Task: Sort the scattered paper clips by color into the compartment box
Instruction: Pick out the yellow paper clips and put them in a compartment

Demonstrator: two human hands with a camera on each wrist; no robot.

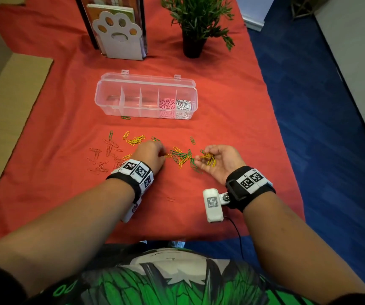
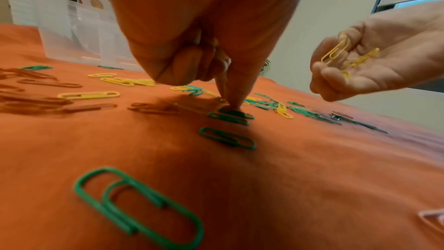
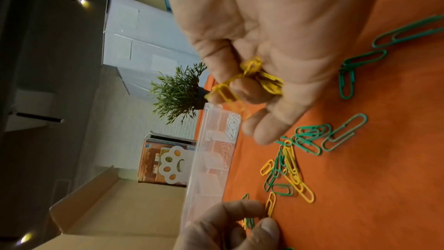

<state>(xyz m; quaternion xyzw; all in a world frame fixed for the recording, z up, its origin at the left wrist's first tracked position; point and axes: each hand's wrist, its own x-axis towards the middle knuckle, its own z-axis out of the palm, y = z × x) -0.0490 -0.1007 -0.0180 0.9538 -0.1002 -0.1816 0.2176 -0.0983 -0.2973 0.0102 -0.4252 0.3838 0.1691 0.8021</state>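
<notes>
A: From the head view, how many compartments has the compartment box (image 1: 145,95)?

B: Five. Pink clips (image 1: 166,105) fill the fourth, white clips (image 1: 183,105) the fifth; three are bare. Loose clips lie on the red cloth (image 1: 232,128) in front.

A: And the left wrist view?

B: The left hand (image 2: 192,48) points down, fingertips (image 2: 236,100) touching the cloth beside a green clip (image 2: 236,113). I cannot tell whether it pinches anything.

A: The right wrist view?

B: The right hand (image 3: 276,48) is palm up, fingers half curled around a bunch of yellow clips (image 3: 259,79); too tangled to count.
</notes>
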